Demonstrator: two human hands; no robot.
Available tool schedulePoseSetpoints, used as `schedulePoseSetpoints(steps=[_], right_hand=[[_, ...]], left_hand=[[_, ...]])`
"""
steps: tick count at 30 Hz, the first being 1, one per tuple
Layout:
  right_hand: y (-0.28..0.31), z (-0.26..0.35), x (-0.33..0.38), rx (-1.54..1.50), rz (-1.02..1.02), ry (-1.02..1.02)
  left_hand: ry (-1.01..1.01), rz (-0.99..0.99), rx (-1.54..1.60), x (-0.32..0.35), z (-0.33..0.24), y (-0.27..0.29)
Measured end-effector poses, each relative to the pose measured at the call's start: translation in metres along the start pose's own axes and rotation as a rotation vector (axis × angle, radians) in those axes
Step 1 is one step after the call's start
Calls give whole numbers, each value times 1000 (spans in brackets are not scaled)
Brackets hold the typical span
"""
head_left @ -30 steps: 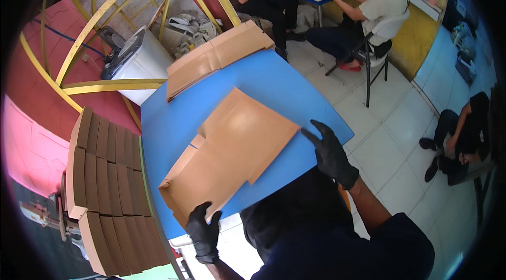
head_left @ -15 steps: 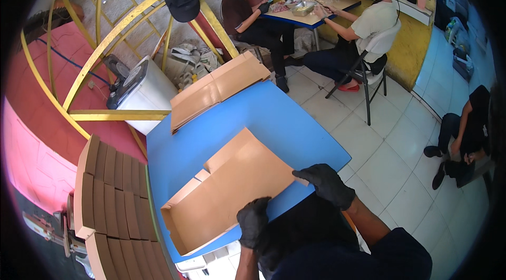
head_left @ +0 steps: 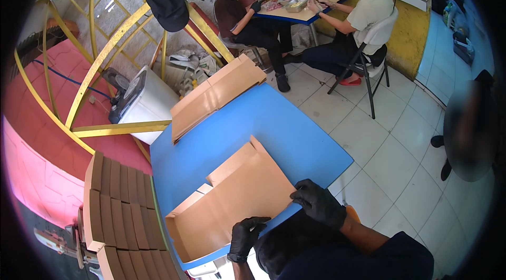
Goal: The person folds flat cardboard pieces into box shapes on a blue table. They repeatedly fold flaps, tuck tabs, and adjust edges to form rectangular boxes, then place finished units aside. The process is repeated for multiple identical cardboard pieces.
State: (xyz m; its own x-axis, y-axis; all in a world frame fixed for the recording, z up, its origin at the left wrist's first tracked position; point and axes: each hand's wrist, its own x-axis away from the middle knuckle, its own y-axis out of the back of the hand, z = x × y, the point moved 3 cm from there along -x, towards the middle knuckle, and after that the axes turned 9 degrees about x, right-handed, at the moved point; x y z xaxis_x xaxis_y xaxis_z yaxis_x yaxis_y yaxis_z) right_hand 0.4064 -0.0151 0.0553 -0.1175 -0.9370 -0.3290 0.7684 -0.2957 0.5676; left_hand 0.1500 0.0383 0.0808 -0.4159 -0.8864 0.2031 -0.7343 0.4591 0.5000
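While a second ago the cardboard sheet (head_left: pixel 232 203) lay flat, it now stands half-folded into a box low on the blue worktop (head_left: pixel 263 122), both gloved hands, left hand (head_left: pixel 245 238) and right hand (head_left: pixel 318 203), gripping its near edge.

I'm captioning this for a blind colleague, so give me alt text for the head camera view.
Two black-gloved hands, left hand and right hand, grip the near edge of a partly folded brown cardboard box on a blue table. Flat cardboard blanks lie at the far end, folded boxes are stacked at left, and two people sit at a table behind.
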Motion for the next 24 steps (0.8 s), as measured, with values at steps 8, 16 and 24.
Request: schedulePoseSetpoints(steps=[8, 16, 24], right_hand=[[2, 2, 6, 48, -39, 67], [17, -33, 3, 158, -129, -72], [9, -10, 8, 51, -175, 67]], left_hand=[[-223, 57, -99, -21, -24, -31], [-87, 50, 90, -23, -19, -32], [-103, 93, 158, -25, -35, -40]])
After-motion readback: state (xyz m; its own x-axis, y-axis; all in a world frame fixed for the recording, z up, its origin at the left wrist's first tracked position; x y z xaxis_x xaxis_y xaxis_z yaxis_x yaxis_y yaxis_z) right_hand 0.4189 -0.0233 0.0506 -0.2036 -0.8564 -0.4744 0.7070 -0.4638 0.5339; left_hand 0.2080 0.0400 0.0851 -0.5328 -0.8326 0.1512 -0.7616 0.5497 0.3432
